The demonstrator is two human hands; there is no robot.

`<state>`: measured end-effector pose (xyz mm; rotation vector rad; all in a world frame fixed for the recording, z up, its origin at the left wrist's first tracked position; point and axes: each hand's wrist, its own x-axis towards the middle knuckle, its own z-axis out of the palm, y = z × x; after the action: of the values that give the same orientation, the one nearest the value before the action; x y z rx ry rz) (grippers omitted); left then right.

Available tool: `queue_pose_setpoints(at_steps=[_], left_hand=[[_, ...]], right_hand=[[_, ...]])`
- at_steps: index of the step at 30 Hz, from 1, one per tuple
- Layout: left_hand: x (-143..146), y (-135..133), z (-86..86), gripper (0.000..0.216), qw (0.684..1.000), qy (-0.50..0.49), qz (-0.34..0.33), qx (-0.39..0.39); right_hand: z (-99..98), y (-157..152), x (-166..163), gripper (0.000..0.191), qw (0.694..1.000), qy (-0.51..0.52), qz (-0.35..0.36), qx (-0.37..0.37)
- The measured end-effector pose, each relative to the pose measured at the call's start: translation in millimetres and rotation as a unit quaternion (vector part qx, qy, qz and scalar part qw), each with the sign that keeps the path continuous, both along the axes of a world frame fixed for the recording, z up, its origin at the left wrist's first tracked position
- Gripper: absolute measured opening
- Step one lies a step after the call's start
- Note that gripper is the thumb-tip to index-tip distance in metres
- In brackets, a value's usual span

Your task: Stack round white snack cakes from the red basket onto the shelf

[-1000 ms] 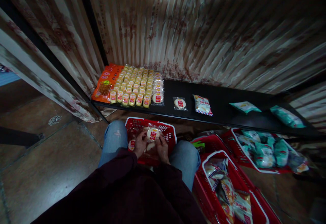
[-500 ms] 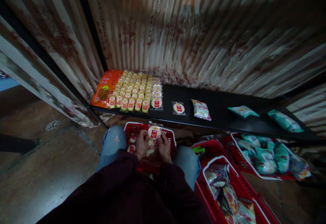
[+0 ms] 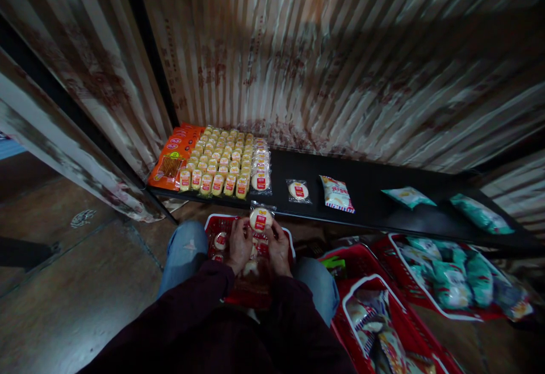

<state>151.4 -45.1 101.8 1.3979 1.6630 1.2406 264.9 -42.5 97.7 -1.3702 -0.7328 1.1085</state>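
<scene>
A round pale cake in a clear wrapper with a red label (image 3: 261, 220) is held upright over a red basket between my knees. My right hand (image 3: 278, 249) pinches its lower right side. At its left edge my left hand (image 3: 240, 247) has its fingers closed on the wrapper. Beneath both hands, the red basket (image 3: 248, 296) contains several more wrapped round cakes (image 3: 220, 241), partly hidden by my hands. On the black shelf ahead, a column of the same round cakes (image 3: 261, 181) stands beside rows of small yellow wrapped cakes (image 3: 218, 184).
An orange snack bag (image 3: 177, 150) lies at the shelf's left end. Farther right on the black shelf (image 3: 370, 184) are a single round cake (image 3: 298, 191), a white bag (image 3: 336, 193) and two green bags (image 3: 409, 197). Red baskets of bagged snacks (image 3: 451, 283) stand at my right.
My hands have raised the wrapped cake slightly toward the shelf edge. The shelf and baskets appear a little lower in view as my head has shifted.
</scene>
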Motion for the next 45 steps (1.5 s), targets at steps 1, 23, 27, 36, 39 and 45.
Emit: queue_pose_setpoints(at_steps=[1,23,27,36,39,45], left_hand=[[1,2,2.0,0.027,1.0,0.01,0.001,0.002],[13,53,32.9,0.046,1.0,0.013,-0.016,0.019],[16,57,31.9,0.047,1.0,0.007,-0.01,0.023],[17,60,25.1,0.047,0.999,0.024,-0.013,0.024],[17,61,21.5,0.047,0.999,0.027,-0.019,0.029],[18,62,17.0,0.052,0.998,0.026,-0.036,0.044]], right_hand=[[0.1,4,1,0.061,1.0,-0.015,-0.005,0.004],[18.6,84,18,0.053,0.996,-0.084,-0.008,0.041],[17.0,91,20,0.052,0.996,-0.082,-0.001,0.046],[7.6,100,21,0.05,0.994,-0.103,0.006,0.038],[7.0,102,20,0.049,0.994,-0.108,0.007,0.032],[7.1,107,23,0.043,0.991,-0.13,0.004,0.021]])
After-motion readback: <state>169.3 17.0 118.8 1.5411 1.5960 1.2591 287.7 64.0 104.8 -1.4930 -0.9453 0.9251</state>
